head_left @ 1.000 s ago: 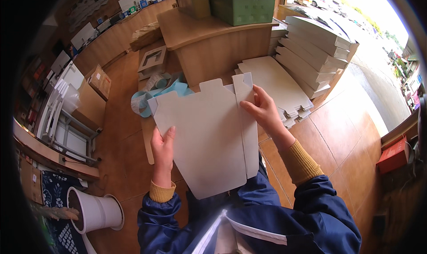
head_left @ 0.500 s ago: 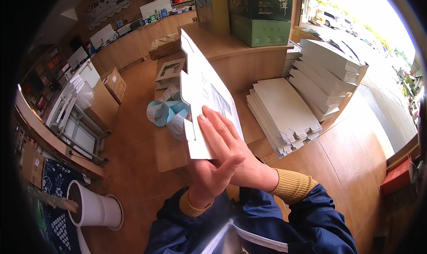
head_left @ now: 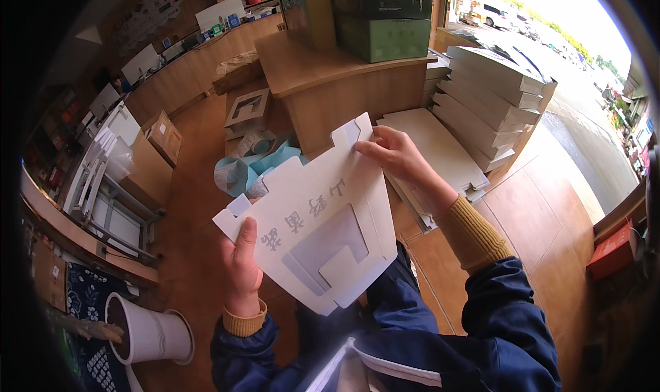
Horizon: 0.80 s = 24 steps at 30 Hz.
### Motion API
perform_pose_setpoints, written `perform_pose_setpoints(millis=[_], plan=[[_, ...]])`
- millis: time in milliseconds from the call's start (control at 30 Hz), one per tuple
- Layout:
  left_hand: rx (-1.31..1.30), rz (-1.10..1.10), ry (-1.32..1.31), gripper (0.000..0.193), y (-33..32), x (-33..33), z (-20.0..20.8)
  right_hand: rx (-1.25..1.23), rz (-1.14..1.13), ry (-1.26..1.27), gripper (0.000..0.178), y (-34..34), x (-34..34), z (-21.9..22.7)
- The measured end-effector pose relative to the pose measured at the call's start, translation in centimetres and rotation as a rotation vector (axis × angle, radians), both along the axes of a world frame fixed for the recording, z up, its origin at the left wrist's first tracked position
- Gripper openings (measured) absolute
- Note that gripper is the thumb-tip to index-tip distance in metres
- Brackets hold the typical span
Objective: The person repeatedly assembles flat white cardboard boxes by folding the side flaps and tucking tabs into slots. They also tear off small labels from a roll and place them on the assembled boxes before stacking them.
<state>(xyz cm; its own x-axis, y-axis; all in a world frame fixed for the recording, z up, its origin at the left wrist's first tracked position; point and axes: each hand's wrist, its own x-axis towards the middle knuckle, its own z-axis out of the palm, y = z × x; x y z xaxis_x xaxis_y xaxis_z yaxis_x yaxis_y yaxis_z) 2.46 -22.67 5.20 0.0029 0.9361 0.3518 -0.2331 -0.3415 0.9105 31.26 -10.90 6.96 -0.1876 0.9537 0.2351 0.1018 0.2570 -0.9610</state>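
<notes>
A flat white cardboard box blank (head_left: pixel 323 217) with a window cut-out, tab edges and grey printed characters is held up in front of me, tilted. My left hand (head_left: pixel 242 263) grips its lower left corner, thumb on the near face. At the upper right end my right hand (head_left: pixel 400 160) pinches the flap, fingers behind the card. Behind the blank lie loops of light-blue and silvery ribbon (head_left: pixel 265 164). Nearest to my right forearm is a stack of flat white box blanks (head_left: pixel 430 141), partly covered by that arm.
A stack of white boxes (head_left: pixel 485 93) stands at the right. Green and dark cartons (head_left: pixel 392 38) sit on the wooden counter (head_left: pixel 309 72). Farther left lies a windowed white box (head_left: pixel 246 110). A white plant pot (head_left: pixel 148 330) is at lower left, a red box (head_left: pixel 612 251) at right.
My hands have moved apart, from together on the blank to its opposite ends. The blank has turned from nearly edge-on to showing its printed, windowed face. The view has shifted slightly.
</notes>
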Motion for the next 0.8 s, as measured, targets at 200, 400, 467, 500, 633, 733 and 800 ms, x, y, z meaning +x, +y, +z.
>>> perform_pose_setpoints(millis=[200,400,467,500,633,733,800], plan=[[0.117,-0.09,0.2,0.052,-1.2,0.2,1.2,-0.245,0.064,-0.121,0.031,0.5,0.8,1.7],[0.166,-0.14,0.224,0.073,-3.6,1.7,1.8,-0.296,0.01,-0.391,0.027,-0.2,-0.1,4.4],[0.163,-0.019,0.128,0.078,-3.8,1.8,1.7,-0.294,0.006,-0.437,0.027,-1.1,-0.5,5.1],[0.16,0.043,0.075,0.081,-3.9,1.7,1.6,-0.284,0.011,-0.456,0.027,-1.6,-0.7,5.5],[0.107,0.113,0.072,0.083,-3.4,-0.2,1.3,-0.114,0.118,-0.394,0.035,-4.1,-0.4,6.4],[0.112,0.156,0.092,0.081,-2.8,-1.2,0.7,-0.115,0.277,-0.346,0.038,-6.2,0.2,6.8],[0.03,0.155,0.109,0.081,-2.5,-1.8,0.3,-0.155,0.36,-0.337,0.038,-7.8,0.6,7.0]])
